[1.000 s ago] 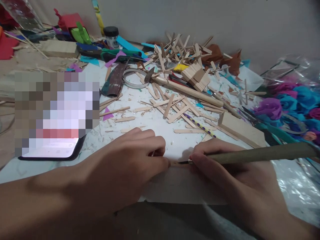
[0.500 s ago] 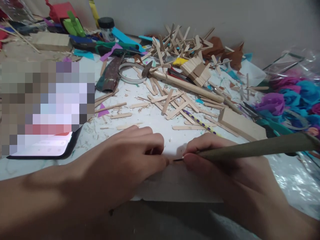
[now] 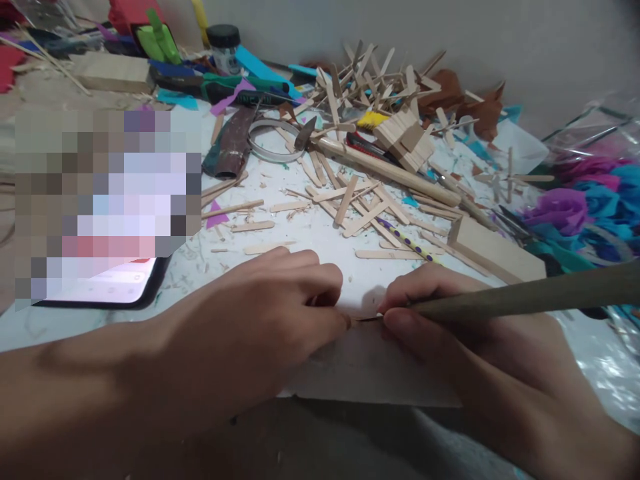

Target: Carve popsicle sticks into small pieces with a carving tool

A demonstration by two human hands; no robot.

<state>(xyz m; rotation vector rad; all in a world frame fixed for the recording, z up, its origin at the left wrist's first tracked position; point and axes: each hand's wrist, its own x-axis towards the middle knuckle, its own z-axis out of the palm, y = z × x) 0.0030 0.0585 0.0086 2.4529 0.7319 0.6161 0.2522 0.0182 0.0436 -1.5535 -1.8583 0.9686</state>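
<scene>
My left hand is curled into a pinch and presses a small thin piece against a flat grey-brown board at the table's near edge. What its fingertips hold is too small to name. My right hand grips a long olive-green handled tool whose dark thin tip meets the left fingertips. The handle runs off to the right.
A phone with a lit screen lies at left. Behind the hands lie scattered wooden craft sticks, a wooden block, a long dowel, a metal ring, a jar and paper flowers at right.
The tool tip has slid left until it touches my left fingertips. The view has shifted slightly; both hands stay at the same place on the board.
</scene>
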